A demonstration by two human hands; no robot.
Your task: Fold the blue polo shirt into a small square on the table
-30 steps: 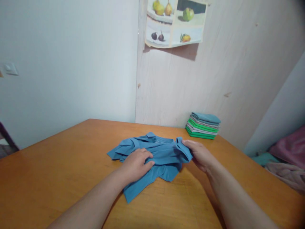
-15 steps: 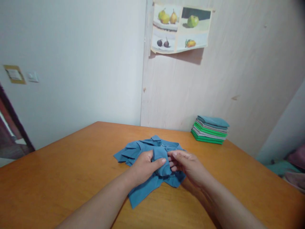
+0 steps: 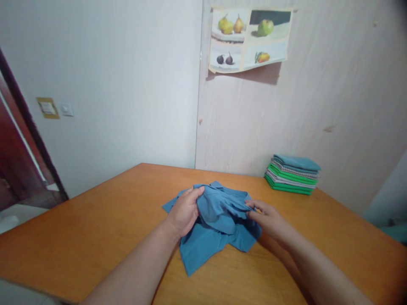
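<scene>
A crumpled blue shirt point(image 3: 219, 212) lies on the wooden table point(image 3: 111, 224), its collar at the far side and a flap of cloth spread toward the near side. My left hand point(image 3: 186, 212) is closed on a raised fold at the left, thumb on top, its other fingers hidden beneath the cloth. On the right, my right hand point(image 3: 265, 218) pinches the shirt's edge between thumb and fingers. The cloth between the two hands is lifted and drawn into creases.
A stack of folded clothes point(image 3: 292, 173) in blue, green, grey and check stands at the table's back right. Behind the table is a pale wall with a fruit picture point(image 3: 249, 40). Wall switches point(image 3: 47, 108) and a dark red door point(image 3: 19, 140) are at the left.
My hands have moved apart, stretching the bunched cloth between them. The left has shifted up its fold, and the right now grips the shirt's right side. The view has turned slightly left.
</scene>
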